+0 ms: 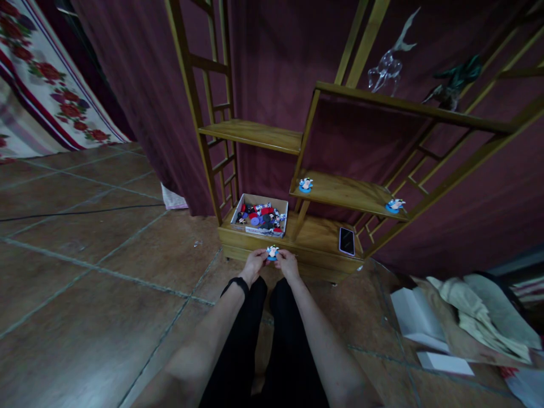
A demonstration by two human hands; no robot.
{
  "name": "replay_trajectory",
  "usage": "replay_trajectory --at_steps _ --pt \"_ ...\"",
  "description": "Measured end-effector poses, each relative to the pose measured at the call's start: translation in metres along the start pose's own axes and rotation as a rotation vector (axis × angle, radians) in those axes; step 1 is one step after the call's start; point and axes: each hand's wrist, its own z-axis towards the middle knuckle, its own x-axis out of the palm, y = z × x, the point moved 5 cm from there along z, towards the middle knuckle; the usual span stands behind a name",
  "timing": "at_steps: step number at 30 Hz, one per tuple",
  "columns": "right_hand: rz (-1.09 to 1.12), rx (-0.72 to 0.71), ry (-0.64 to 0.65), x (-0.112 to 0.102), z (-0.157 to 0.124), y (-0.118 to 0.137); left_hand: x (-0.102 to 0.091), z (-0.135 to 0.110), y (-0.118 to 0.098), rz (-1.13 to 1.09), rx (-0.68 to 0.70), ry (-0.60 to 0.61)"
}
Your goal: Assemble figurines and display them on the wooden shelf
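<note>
Between my two hands is a small toy figurine (pixel 272 253), white and pale on a blue round base. The fingers of my left hand (pixel 255 264) pinch its left side, and those of my right hand (pixel 288 264) pinch its right side. Just beyond them, a shallow open box (pixel 264 232) stands on the shelf unit's low board, filled with several red, purple, black and white toy pieces (pixel 263 217). Two similar figurines stand on the middle shelf: one figurine (pixel 305 185) at its left end, another figurine (pixel 395 205) at its right end.
The wooden shelf unit (pixel 255 136) stands before a dark red curtain. A phone (pixel 347 241) lies on its low board. Up on the top shelf are a clear glass deer (pixel 386 69) and a dark statuette (pixel 454 82). White boxes (pixel 419 317) and cloth lie on the floor at right.
</note>
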Motion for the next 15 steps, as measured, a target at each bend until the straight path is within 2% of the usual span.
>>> replay_trajectory --at_steps 15 --pt "-0.037 -0.033 0.004 -0.0017 0.0035 -0.0037 0.0016 -0.0041 -0.0030 0.011 0.030 0.019"
